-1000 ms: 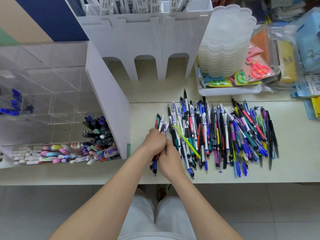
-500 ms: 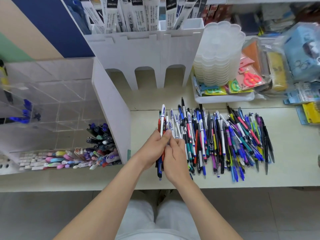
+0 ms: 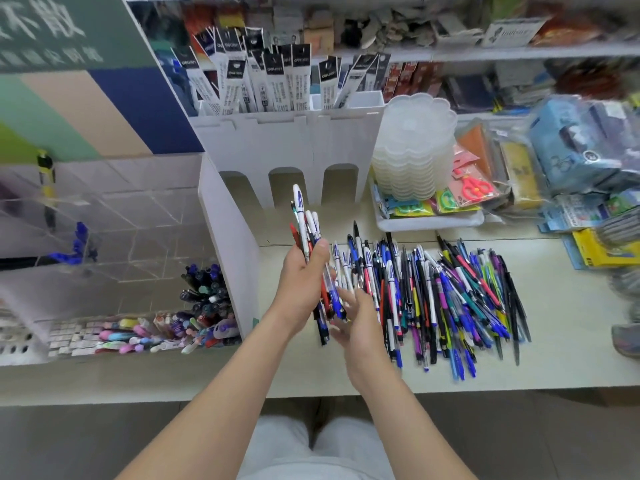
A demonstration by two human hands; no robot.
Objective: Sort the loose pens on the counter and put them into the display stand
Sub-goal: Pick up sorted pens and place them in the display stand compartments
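Pen bundle (image 3: 305, 220) upright, left hand (image 3: 300, 287) fingers (image 3: 320, 251) clamped round it (right hand (image 3: 358, 318) beside, fingers apart).

green sign (image 3: 52, 32): 不散 | refill packs (image 3: 263, 81): deli, blurred

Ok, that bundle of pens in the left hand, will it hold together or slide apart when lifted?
Probably slippery: the bundle is smooth barrels, already staggered, one white pen poking above the rest. The left hand grips only its middle, so ends may fan out. Likely light and stiff.
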